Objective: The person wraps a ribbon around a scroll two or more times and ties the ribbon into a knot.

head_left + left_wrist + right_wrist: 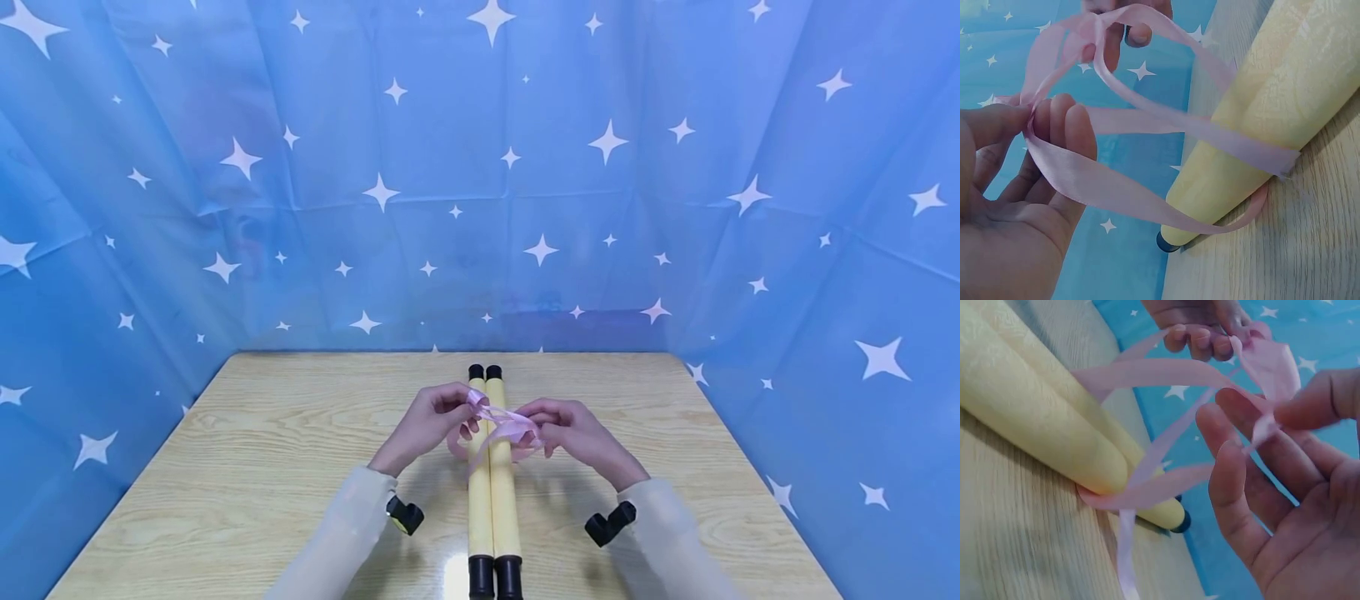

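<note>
Two cream-yellow rolled scrolls with dark end caps, the left one (480,508) and the right one (505,508), lie side by side, pointing away from me. A pink satin ribbon (512,429) passes beneath and around them, its loops raised above the rolls. My left hand (438,414) pinches the ribbon between thumb and fingers, above the left scroll. On the other side my right hand (579,429) pinches another part of it between thumb and forefinger, remaining fingers loosely bent. A loose ribbon end (1282,164) lies across the scrolls in the left wrist view.
The scrolls rest on a light wood-grain table (300,433). Blue cloth (450,167) with white stars hangs behind the table and along both sides. Each wrist wears a small black camera, the left one (406,515) and the right one (611,523).
</note>
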`<action>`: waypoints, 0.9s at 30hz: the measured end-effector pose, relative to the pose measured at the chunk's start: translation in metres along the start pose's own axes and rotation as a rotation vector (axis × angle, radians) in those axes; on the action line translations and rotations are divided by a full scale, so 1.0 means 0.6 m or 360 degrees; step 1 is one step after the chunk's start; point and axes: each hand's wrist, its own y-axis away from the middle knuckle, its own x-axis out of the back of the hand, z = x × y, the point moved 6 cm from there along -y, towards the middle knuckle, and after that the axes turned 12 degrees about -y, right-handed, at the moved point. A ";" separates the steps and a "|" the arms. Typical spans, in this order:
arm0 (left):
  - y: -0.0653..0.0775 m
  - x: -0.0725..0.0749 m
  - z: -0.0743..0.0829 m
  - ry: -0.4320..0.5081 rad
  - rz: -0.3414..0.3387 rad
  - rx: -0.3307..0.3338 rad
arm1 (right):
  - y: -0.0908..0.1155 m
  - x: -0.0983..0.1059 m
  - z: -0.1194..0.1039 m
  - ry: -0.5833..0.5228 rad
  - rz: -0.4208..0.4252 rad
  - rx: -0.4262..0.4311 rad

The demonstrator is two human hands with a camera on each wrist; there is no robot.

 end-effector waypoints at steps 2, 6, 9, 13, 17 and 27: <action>0.000 0.002 -0.002 0.0031 0.0003 0.0017 | 0.001 0.005 -0.001 0.0075 0.0027 0.0034; 0.001 0.003 -0.002 0.0072 0.0006 0.0032 | 0.001 0.014 0.000 0.0206 0.0150 0.0037; 0.001 0.002 -0.003 0.0091 0.0013 0.0038 | 0.003 0.019 -0.001 0.0258 0.0239 0.0045; 0.000 0.003 -0.002 0.0145 0.0036 0.0063 | 0.008 0.027 -0.010 0.0338 0.0309 0.0113; 0.000 0.007 -0.004 0.0186 0.0095 0.0090 | 0.011 0.037 -0.016 0.0373 0.0351 0.0174; 0.004 0.025 -0.011 0.0505 0.0212 -0.0021 | 0.025 0.077 -0.029 0.0046 0.0485 0.0232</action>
